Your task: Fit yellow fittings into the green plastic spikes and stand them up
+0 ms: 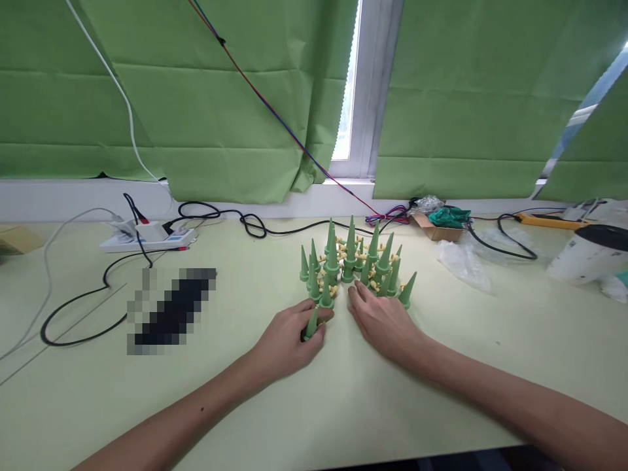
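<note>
A cluster of green cones [351,242] with small yellow pieces [377,286] between them stands on the pale table [314,405]. My left hand [294,337] is at the cluster's front left, its fingers curled round a green cone [312,324] that points upward. At the front right, my right hand [383,317] reaches in against the cones, palm down, with its fingers close together. Its fingertips are among the cone bases, and what they hold, if anything, is hidden.
A power strip [147,237] with plugs and black cables lies at the back left, near a pixelated dark object [174,311]. A small cardboard box [436,229], plastic bags [464,265] and a white cylinder [589,254] are on the right. Green curtains [220,98] hang behind.
</note>
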### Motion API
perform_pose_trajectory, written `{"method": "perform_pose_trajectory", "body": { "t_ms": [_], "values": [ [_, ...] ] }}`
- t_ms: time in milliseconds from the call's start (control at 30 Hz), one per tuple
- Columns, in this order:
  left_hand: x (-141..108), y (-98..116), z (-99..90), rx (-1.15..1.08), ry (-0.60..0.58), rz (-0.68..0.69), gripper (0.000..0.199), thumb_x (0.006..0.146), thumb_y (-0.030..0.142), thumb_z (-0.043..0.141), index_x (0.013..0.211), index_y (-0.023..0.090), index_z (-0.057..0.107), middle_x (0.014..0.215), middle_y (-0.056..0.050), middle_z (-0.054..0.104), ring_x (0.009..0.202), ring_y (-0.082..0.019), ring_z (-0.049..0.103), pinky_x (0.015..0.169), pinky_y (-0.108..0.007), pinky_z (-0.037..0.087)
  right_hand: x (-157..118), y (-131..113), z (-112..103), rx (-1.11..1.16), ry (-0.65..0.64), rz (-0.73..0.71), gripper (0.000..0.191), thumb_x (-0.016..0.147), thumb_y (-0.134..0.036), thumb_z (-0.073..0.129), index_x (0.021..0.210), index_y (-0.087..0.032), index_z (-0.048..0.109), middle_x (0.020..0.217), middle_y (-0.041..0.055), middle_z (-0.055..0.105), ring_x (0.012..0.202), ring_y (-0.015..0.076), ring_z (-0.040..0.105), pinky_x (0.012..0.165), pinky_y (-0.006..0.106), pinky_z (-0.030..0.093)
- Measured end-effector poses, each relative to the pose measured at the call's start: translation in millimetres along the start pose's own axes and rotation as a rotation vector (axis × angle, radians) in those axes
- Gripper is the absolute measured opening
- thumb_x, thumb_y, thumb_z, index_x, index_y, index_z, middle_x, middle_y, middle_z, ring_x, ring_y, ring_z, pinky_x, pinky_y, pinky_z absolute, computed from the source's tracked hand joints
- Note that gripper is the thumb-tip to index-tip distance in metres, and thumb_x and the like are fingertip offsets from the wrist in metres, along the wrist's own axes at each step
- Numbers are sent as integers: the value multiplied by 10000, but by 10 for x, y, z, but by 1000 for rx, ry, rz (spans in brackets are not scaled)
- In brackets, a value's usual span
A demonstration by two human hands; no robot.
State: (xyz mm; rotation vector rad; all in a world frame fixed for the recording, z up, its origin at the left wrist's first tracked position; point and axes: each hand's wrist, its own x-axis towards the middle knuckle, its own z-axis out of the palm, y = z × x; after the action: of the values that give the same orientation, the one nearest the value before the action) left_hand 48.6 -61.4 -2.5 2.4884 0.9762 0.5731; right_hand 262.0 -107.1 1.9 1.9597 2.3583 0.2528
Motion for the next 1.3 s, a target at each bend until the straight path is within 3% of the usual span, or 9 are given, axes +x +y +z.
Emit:
{"method": "perform_pose_trajectory", "body": {
  "t_ms": [367, 533, 667, 1300],
  "values": [
    [-15, 12, 26, 13, 17, 40, 232, 918, 227, 489, 1032, 221, 692, 972, -37, 678, 835, -187, 664, 743, -300, 502, -71, 21, 12, -37, 7, -26, 306, 1045, -218, 330, 1218, -110, 559, 1263, 221, 600, 745, 152, 694, 600, 217, 450],
    [-7, 20, 16, 21, 6, 43, 217, 922, 225, 477, 994, 220, 682, 989, -40, 679, 837, -193, 662, 705, -296, 491, 0, -10, -63, -50, -2, -29, 399, 1064, -251, 239, 1322, -110, 509, 1498, 276, 407, 754, 177, 712, 581, 257, 497],
    [-6, 4, 23, 29, 0, 43, 208, 922, 226, 476, 989, 224, 673, 978, -36, 673, 803, -188, 654, 698, -298, 486, 114, -62, -115, -82, -60, 49, 478, 1065, -354, 243, 1394, -85, 463, 1539, 333, 305, 699, 218, 724, 549, 319, 540],
    [-25, 9, 16, 38, -17, 60, 209, 934, 231, 467, 999, 224, 665, 994, -44, 671, 815, -190, 658, 683, -290, 482, 174, -113, -177, -108, -105, 128, 617, 1042, -470, 296, 1456, -31, 426, 1467, 389, 377, 719, 274, 744, 526, 329, 542]
  ]
}}
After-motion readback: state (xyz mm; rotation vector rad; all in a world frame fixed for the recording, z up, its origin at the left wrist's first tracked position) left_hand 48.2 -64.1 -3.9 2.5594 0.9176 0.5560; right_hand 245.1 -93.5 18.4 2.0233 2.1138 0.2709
